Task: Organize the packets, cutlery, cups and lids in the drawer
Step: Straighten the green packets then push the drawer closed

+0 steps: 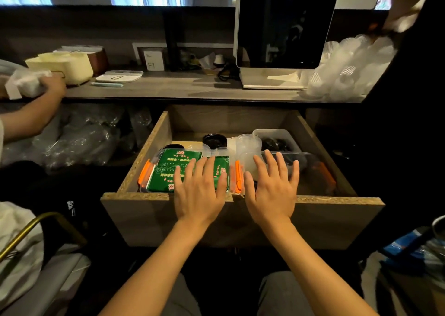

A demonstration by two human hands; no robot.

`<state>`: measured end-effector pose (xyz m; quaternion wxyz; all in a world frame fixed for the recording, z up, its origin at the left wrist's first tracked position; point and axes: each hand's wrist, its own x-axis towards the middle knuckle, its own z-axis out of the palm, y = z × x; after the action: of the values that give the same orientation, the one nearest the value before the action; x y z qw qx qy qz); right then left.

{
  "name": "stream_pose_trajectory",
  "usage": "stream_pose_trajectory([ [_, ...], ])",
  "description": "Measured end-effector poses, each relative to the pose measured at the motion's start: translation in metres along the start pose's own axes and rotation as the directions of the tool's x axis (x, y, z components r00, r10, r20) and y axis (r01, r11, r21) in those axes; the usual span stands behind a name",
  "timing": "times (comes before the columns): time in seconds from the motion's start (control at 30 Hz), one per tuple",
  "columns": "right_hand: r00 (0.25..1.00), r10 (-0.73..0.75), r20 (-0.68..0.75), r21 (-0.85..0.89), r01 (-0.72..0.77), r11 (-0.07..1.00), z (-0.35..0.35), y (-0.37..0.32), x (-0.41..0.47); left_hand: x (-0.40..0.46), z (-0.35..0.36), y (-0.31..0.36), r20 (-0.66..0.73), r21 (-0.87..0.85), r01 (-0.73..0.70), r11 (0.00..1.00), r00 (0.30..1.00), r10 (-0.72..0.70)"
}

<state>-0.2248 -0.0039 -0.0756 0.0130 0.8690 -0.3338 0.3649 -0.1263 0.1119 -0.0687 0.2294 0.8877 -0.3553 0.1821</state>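
The wooden drawer point(243, 221) is pulled out below the counter. At its front left lies a clear box with orange clips point(144, 174) filled with green packets point(172, 171). Behind it stand black lids point(214, 140) and clear cups point(248, 144). A clear tub of dark cutlery point(277, 142) sits at the back right, and another clear box point(297, 160) lies in front of it. My left hand point(201, 190) hovers flat with spread fingers over the green packets. My right hand point(273, 188) is spread the same way over the cups and the clear box. Neither hand holds anything.
On the counter point(168, 86) stand a tablet screen on a stand point(285, 26), a cream box point(65, 66) and a heap of clear cups in plastic point(346, 69). Another person's hand point(51, 86) grips a plastic-wrapped bundle at the left. A chair point(31, 255) stands at lower left.
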Motion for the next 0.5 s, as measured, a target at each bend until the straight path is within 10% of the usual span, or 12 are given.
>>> stream_pose_trajectory([
  [0.5,0.999,0.032,-0.009,-0.043,-0.032,0.999,0.107,0.008,0.134,0.151,0.079,-0.018,-0.002,0.043,0.018,0.999,1.0,-0.018],
])
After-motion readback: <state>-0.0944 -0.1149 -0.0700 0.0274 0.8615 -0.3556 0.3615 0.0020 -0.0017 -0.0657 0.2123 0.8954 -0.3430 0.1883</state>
